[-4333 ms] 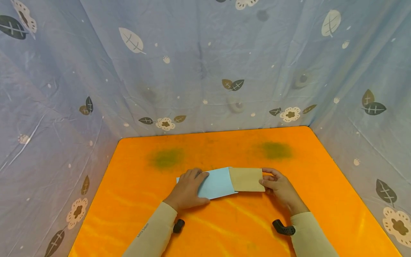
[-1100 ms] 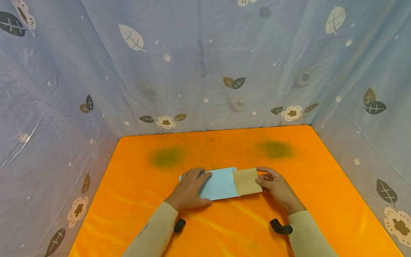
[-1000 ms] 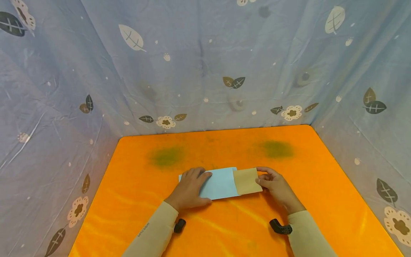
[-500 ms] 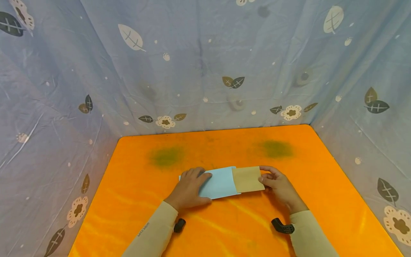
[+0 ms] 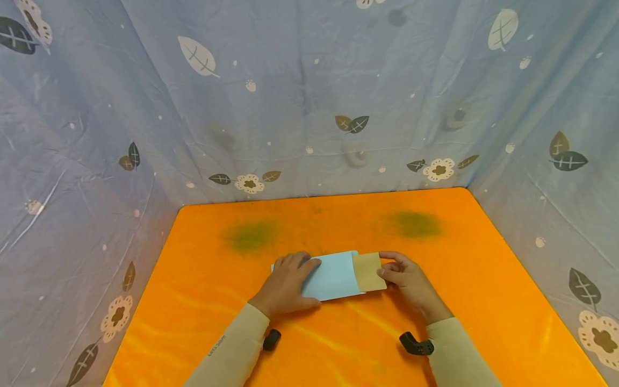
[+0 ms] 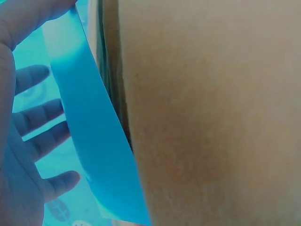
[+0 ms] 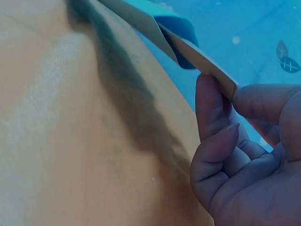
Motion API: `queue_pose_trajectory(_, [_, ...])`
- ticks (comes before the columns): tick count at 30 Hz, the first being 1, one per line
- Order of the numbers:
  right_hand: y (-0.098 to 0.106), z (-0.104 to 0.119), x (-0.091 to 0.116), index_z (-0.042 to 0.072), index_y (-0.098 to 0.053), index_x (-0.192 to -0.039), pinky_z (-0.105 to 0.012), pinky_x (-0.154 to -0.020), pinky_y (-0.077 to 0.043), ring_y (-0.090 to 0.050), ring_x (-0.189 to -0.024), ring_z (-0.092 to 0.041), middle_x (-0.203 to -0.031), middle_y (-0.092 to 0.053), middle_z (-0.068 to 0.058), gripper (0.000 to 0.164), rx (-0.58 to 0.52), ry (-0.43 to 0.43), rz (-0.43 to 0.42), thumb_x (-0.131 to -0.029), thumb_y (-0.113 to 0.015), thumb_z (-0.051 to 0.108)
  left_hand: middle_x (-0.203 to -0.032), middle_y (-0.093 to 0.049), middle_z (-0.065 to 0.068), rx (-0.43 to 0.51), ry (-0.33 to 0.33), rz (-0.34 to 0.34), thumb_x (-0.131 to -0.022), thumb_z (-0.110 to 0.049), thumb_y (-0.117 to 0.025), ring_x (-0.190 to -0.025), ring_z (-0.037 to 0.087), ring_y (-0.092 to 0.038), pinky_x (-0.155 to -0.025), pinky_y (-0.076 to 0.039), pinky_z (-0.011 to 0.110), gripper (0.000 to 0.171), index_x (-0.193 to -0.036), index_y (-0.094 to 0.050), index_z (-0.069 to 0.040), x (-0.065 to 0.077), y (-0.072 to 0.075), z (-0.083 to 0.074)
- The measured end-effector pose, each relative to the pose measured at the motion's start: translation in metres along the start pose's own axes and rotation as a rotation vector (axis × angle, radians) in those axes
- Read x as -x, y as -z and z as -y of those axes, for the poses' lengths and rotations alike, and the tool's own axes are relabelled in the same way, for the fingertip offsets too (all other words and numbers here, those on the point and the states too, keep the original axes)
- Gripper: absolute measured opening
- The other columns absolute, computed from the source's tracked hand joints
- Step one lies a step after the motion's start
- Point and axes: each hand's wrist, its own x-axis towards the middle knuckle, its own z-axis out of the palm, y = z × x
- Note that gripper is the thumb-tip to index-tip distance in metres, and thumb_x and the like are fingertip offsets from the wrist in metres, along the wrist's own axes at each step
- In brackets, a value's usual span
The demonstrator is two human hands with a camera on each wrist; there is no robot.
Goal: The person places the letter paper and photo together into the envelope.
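A light-blue paper envelope (image 5: 331,277) is held low over the orange table in the head view, its mouth towards the right. My left hand (image 5: 286,284) grips its left part, thumb along the near edge and fingers at the far edge. A tan card (image 5: 369,272) sits partly inside the mouth, its right end sticking out. My right hand (image 5: 411,280) pinches that end between thumb and fingers. In the right wrist view the card (image 7: 207,66) runs into the gaping blue envelope (image 7: 181,30). How deep it reaches inside is hidden.
The orange table (image 5: 319,226) bears two dark green smudges at the back. Blue patterned curtains (image 5: 300,107) close in its back and both sides. A black curved piece sticks out at each wrist, such as the right wrist piece (image 5: 416,344).
The right hand went right with the card, then came back left. Less of the tan card shows now than half a second ago. The left hand and envelope have barely moved.
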Motion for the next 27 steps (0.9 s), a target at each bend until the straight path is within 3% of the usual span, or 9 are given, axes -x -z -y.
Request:
queue_pose_trajectory(17, [-0.0085,-0.0007,0.004,0.005,-0.052,-0.131,-0.035,-0.059,-0.049,-0.053,-0.066,-0.025,-0.093,-0.059,-0.02,0.046,0.019,-0.043,-0.057,-0.089,-0.069,0.015,-0.137,-0.04,0.004,-0.009,-0.009,0.006,-0.07,-0.067,-0.07,-0.121,0.025,-0.038,-0.099,-0.028,0.053,0.088,-0.143,-0.042,-0.026,-0.0004,-0.0038,0.0022])
queue_pose_trajectory(27, [-0.0101,-0.0011,0.0048,0.009,-0.054,-0.132,-0.037,-0.064,-0.05,-0.056,-0.073,-0.03,-0.102,-0.06,-0.022,0.04,0.016,-0.063,-0.013,-0.093,-0.063,0.015,-0.136,-0.04,0.003,-0.017,-0.01,0.002,-0.069,-0.067,-0.07,-0.121,0.024,-0.037,-0.098,-0.028,0.053,0.089,-0.143,-0.042,-0.027,-0.0013,-0.0052,0.0021])
